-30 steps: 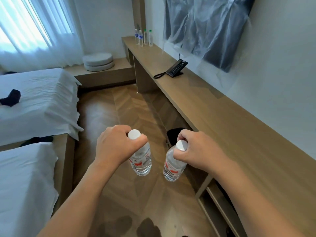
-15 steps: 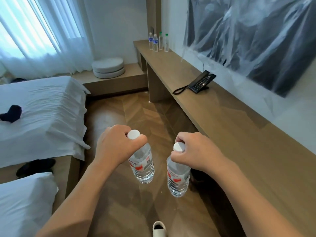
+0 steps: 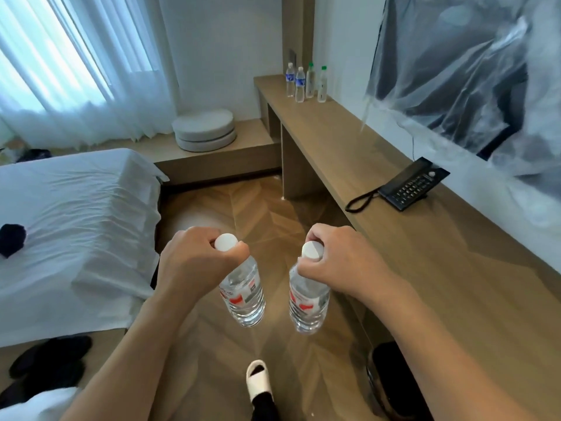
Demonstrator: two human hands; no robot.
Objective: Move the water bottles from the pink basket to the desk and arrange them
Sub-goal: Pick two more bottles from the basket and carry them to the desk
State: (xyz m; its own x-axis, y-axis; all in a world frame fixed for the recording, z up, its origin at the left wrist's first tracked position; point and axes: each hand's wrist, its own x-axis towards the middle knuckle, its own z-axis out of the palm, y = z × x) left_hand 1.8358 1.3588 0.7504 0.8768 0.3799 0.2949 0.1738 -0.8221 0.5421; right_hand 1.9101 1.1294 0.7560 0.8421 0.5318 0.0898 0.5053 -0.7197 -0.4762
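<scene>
Left hand (image 3: 194,262): fingers curled tight round the neck of a clear plastic water bottle with a white cap (image 3: 243,291), hanging over the floor for carrying.
Right hand (image 3: 340,262): same closed grip on a second clear white-capped bottle (image 3: 308,299).
Long wooden desk (image 3: 425,256): alongside on the right.
Far end: four bottles standing clustered (image 3: 305,83), likely the destination.
Pink basket: not visible.

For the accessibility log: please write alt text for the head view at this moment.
Each hand, left hand and right hand, carries a water bottle by its neck over the wood floor. A long desk at right holds a black phone and four more bottles.
</scene>
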